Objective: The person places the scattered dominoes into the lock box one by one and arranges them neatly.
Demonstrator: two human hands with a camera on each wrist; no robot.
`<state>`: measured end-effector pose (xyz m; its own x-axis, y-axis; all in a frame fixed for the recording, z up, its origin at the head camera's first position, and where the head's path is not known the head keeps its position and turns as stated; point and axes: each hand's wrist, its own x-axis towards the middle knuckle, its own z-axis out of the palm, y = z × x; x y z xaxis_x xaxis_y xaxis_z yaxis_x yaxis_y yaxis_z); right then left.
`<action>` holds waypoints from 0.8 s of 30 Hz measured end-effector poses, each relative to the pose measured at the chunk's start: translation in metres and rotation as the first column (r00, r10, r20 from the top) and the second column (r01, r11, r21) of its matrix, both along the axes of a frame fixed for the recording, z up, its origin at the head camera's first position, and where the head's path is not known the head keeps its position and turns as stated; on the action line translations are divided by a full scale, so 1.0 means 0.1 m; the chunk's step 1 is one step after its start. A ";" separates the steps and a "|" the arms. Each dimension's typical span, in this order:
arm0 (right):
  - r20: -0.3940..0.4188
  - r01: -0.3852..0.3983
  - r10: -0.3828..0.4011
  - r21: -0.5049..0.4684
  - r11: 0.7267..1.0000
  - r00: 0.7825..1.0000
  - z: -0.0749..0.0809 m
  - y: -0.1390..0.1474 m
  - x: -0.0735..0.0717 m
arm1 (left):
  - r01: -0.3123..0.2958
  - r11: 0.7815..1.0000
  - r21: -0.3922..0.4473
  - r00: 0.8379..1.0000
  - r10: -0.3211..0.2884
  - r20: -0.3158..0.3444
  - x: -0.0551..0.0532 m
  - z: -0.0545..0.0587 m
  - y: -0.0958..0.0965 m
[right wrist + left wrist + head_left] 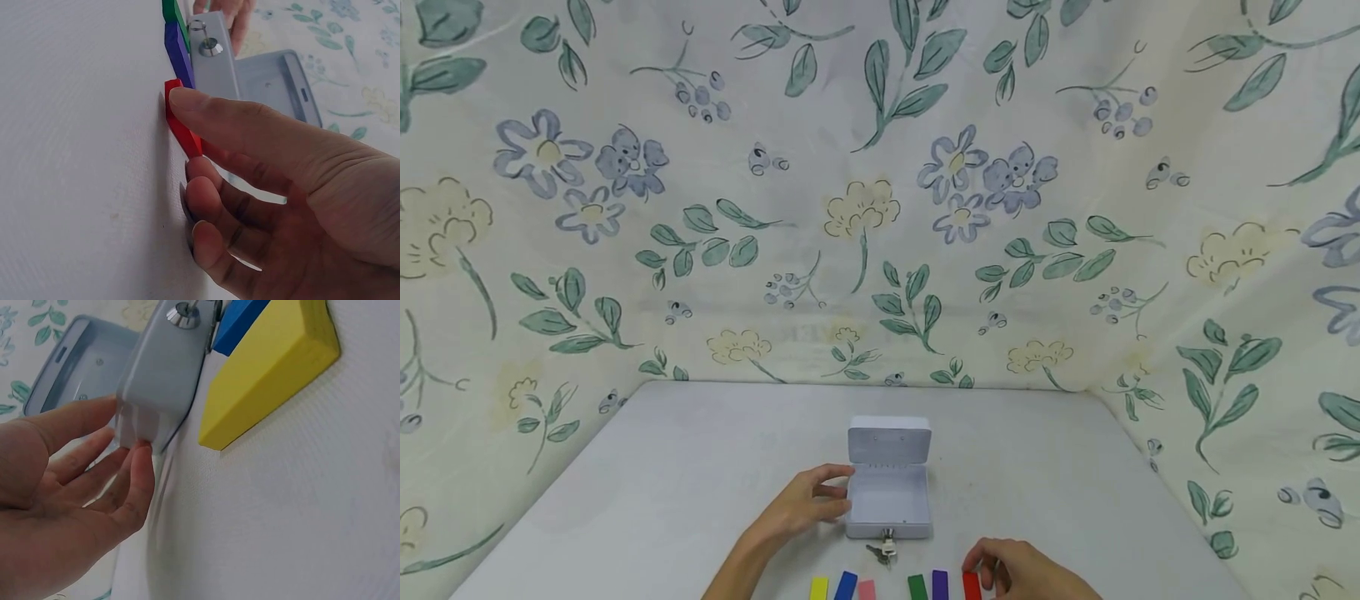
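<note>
A light grey metal cash box (889,493) stands on the white table with its lid (889,442) raised. My left hand (811,502) touches the box's left side; in the left wrist view its thumb and fingertips rest at the corner, fingers only loosely bent. Keys (884,550) hang from the lock at the box's front. My right hand (1017,567) pinches a red block (972,585), the rightmost of the row. In the right wrist view the thumb lies over the red block (182,128), with the index finger partly hidden behind it.
In front of the box, left to right, lie yellow (818,588), blue (846,586), pink (867,590), green (917,587) and purple (940,585) blocks, cut off by the lower edge of the head view. A floral cloth (805,275) hangs around the table.
</note>
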<state>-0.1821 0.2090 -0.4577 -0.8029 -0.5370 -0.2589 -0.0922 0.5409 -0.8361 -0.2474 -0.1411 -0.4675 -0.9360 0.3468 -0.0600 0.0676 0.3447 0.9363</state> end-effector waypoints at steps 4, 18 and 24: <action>-0.020 -0.017 0.017 -0.006 1.000 1.000 0.01 0.02 0.00 | -0.004 1.000 -0.004 1.000 0.004 0.001 -0.01 0.01 0.01; -0.012 -0.046 0.046 -0.031 0.998 0.999 -0.08 0.03 -0.03 | 0.044 0.998 0.035 0.999 -0.044 -0.003 0.02 0.01 -0.03; -0.016 -0.050 0.050 -0.032 0.998 0.999 -0.10 0.03 -0.06 | 0.055 0.997 0.060 0.998 -0.054 -0.014 0.01 0.00 -0.03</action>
<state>-0.1878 0.2121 -0.4682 -0.7786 -0.5843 -0.2289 -0.1307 0.5077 -0.8516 -0.2462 -0.1440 -0.4673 -0.9161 0.4001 -0.0262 0.0964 0.2833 0.9542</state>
